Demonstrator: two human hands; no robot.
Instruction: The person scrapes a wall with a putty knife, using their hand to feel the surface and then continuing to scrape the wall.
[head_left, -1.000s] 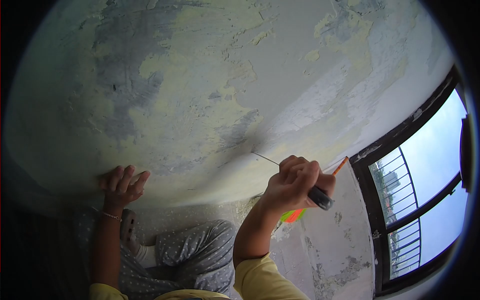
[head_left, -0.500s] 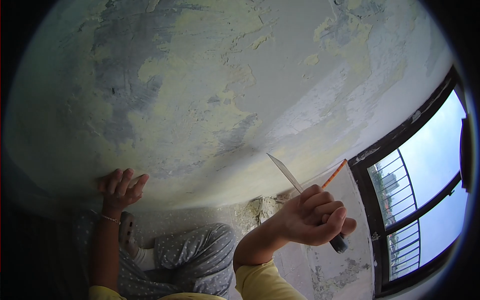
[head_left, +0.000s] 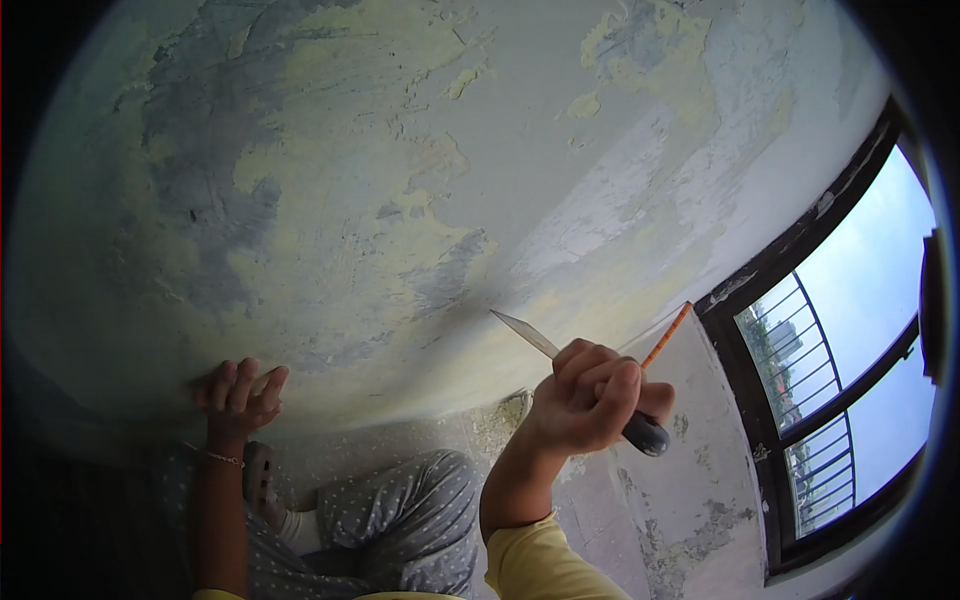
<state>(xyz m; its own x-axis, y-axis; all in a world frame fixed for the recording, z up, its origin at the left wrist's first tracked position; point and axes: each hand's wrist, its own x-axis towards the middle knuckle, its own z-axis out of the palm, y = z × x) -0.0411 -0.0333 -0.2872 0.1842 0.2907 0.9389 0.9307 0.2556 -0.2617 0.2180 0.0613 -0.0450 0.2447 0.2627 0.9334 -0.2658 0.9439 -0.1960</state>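
Observation:
My right hand (head_left: 595, 400) is closed around the dark handle of a scraper (head_left: 527, 331), whose thin metal blade points up and left, near the wall. The blade's tip is close to the wall; whether it touches cannot be told. My left hand (head_left: 241, 398) rests with its fingers apart at the lower left of the wall (head_left: 400, 240), holding nothing visible. Patches of yellowish, grey and white coating cover the wall, and some edges are peeling.
A dark-framed window (head_left: 748, 380) with railings outside stands at the right. An orange marked strip (head_left: 667, 336) is in the corner beyond my right hand. Below are my bent legs (head_left: 400, 510) in dotted grey trousers, a shoe (head_left: 262, 480) and a speckled floor.
My right hand has moved left and slightly up with the scraper, and its handle end shows more. My left hand is slightly lower in view. The view has shifted a little.

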